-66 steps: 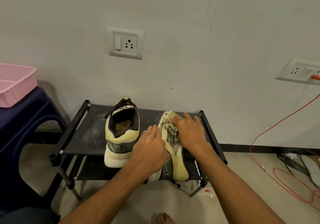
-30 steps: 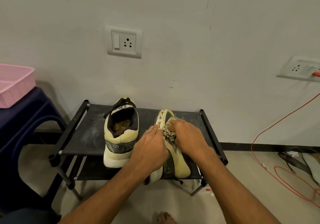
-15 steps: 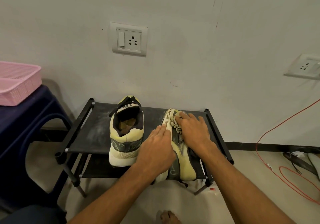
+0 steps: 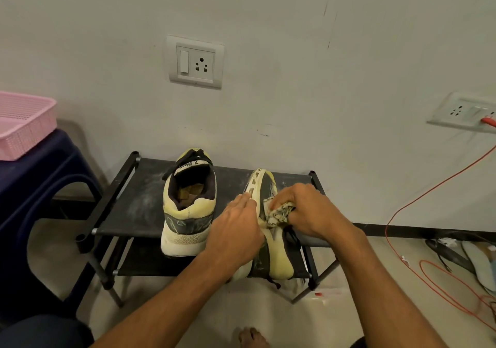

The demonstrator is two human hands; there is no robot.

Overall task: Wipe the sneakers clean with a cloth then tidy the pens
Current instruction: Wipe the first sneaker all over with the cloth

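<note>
Yellow-grey sneaker [image 4: 279, 263] on side: patterned beige cloth [image 4: 279, 213] now bunched in right hand [image 4: 311, 210] grip, drawn back from toe; left hand [image 4: 236, 230] flat, steadying sole. Wiping unfinished.

The left sneaker [image 4: 188, 213] is standing upright on the rack [image 4: 134, 205], with its heel facing the camera and its toe pointing at the wall. It is pale yellow, with a dark grey band at the heel, a black lining and a whitish sole. The right sneaker [image 4: 279, 261] is lying tilted on its side near it, with the sole turned to the left and the heel hanging over the rack's front edge. The cloth [image 4: 279, 214], pale with a dark pattern, is sitting crumpled on this sneaker's upper. The right hand [image 4: 308, 213] is gripping it, and the left hand [image 4: 236, 235] is pressing flat on the sole side.
</note>
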